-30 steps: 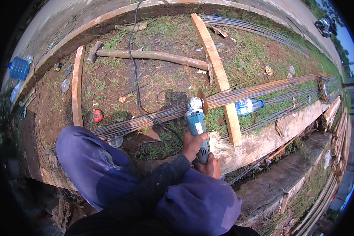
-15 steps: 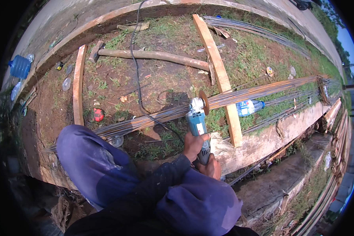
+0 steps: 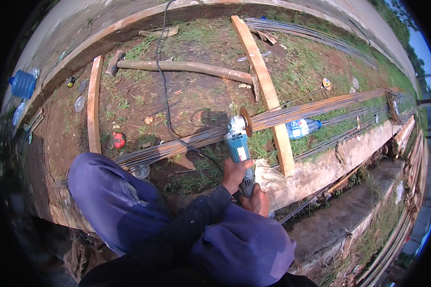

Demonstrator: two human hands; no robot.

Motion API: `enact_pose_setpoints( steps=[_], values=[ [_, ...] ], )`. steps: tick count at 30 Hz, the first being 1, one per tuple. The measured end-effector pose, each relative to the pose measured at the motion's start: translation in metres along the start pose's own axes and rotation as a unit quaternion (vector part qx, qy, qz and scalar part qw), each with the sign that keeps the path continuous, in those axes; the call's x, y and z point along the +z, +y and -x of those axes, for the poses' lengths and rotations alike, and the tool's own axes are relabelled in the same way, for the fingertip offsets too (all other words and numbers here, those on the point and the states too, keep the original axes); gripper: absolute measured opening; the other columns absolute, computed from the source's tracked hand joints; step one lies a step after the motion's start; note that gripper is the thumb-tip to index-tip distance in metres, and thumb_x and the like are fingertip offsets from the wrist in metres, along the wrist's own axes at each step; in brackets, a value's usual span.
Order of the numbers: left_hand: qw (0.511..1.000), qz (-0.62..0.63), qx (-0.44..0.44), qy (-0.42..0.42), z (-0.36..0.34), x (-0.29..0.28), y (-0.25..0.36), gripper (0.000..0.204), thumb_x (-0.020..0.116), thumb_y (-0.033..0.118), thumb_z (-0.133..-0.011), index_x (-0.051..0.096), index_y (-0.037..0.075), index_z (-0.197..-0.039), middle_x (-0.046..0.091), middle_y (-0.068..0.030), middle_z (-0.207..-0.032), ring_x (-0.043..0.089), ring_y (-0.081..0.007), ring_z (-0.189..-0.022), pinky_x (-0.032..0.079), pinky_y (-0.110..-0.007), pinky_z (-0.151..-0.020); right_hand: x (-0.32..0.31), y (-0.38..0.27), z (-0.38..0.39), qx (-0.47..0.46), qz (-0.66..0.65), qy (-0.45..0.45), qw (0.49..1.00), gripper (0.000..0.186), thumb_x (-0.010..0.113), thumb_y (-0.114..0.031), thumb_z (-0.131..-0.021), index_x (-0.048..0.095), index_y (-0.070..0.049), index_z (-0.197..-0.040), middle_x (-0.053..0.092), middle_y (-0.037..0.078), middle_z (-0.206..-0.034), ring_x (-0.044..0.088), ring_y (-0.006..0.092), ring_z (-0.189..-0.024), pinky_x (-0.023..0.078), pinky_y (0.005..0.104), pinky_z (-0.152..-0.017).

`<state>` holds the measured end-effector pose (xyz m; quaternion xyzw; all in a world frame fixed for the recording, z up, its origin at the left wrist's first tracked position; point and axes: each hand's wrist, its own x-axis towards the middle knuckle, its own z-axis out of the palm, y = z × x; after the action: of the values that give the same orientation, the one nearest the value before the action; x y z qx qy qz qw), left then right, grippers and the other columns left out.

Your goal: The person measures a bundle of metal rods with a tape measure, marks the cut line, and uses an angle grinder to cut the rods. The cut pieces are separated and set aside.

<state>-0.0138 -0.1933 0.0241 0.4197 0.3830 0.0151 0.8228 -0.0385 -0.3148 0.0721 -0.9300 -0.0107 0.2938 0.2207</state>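
Grassy ground (image 3: pixel 201 40) outdoors; left hand (image 3: pixel 233 175) and right hand (image 3: pixel 257 201) both wrapped round grinder (image 3: pixel 237 146), disc (image 3: pixel 246 123) at rods (image 3: pixel 321 108). Looks like cutting; next calls for steady feed.

The person wears loose trousers (image 3: pixel 105 191) of purple-blue cloth, which fill the lower left and lower centre of the frame. On the left knee there is a whitish, ragged mark (image 3: pixel 140 198). The left sleeve (image 3: pixel 208 208) is long and very dark, with small pale specks. The left hand (image 3: pixel 235 176) and the right hand (image 3: pixel 256 201) are bare.
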Motion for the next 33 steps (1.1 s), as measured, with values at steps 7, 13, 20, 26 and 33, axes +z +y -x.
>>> enact_pose_setpoints(
  steps=[7, 13, 20, 26, 33],
  values=[
    [0.999, -0.004, 0.028, 0.015, -0.007, 0.001, 0.004, 0.026, 0.078, 0.013, -0.076, 0.063, 0.003, -0.095, 0.065, -0.0026, -0.086, 0.061, -0.0124, -0.075, 0.05, -0.033, -0.07, -0.007, -0.011, -0.004, 0.002, -0.01, -0.003, 1.0, 0.043, 0.075, -0.028, -0.075, 0.058, 0.008, -0.094, 0.066, 0.034, -0.081, 0.067, 0.0509, -0.082, 0.052, 0.0528, -0.072],
    [1.0, -0.005, 0.013, -0.021, 0.004, -0.001, -0.005, 0.025, 0.076, 0.011, -0.076, 0.063, 0.002, -0.096, 0.065, -0.0026, -0.086, 0.061, -0.0126, -0.075, 0.049, -0.032, -0.068, 0.003, 0.01, 0.002, 0.008, 0.006, 0.004, 1.0, 0.043, 0.077, -0.027, -0.073, 0.059, 0.007, -0.094, 0.067, 0.033, -0.081, 0.067, 0.0509, -0.081, 0.052, 0.0538, -0.072],
    [1.0, -0.014, 0.026, 0.004, 0.017, 0.002, -0.008, 0.018, 0.076, 0.009, -0.077, 0.064, 0.003, -0.088, 0.064, -0.0024, -0.08, 0.061, -0.0127, -0.069, 0.049, -0.033, -0.064, 0.011, 0.02, 0.013, 0.013, -0.013, 0.02, 1.0, 0.04, 0.078, -0.025, -0.072, 0.059, 0.003, -0.093, 0.067, 0.031, -0.079, 0.066, 0.0508, -0.078, 0.052, 0.0543, -0.071],
    [1.0, -0.006, 0.009, 0.0, 0.02, 0.002, -0.014, 0.018, 0.076, 0.009, -0.078, 0.064, 0.002, -0.089, 0.065, -0.0031, -0.081, 0.061, -0.0124, -0.07, 0.049, -0.032, -0.065, 0.011, 0.024, 0.017, 0.019, -0.003, 0.02, 1.0, 0.035, 0.076, -0.022, -0.074, 0.059, 0.002, -0.093, 0.067, 0.029, -0.077, 0.066, 0.0499, -0.077, 0.052, 0.0541, -0.07],
    [0.999, -0.004, 0.005, -0.032, 0.022, 0.0, -0.019, 0.022, 0.073, 0.007, -0.078, 0.063, 0.002, -0.096, 0.064, -0.0044, -0.087, 0.062, -0.0145, -0.076, 0.05, -0.033, -0.067, 0.008, 0.027, 0.019, 0.026, -0.009, 0.008, 1.0, 0.037, 0.076, -0.022, -0.074, 0.059, 0.002, -0.096, 0.067, 0.029, -0.078, 0.067, 0.0496, -0.079, 0.052, 0.0537, -0.073]
  ],
)
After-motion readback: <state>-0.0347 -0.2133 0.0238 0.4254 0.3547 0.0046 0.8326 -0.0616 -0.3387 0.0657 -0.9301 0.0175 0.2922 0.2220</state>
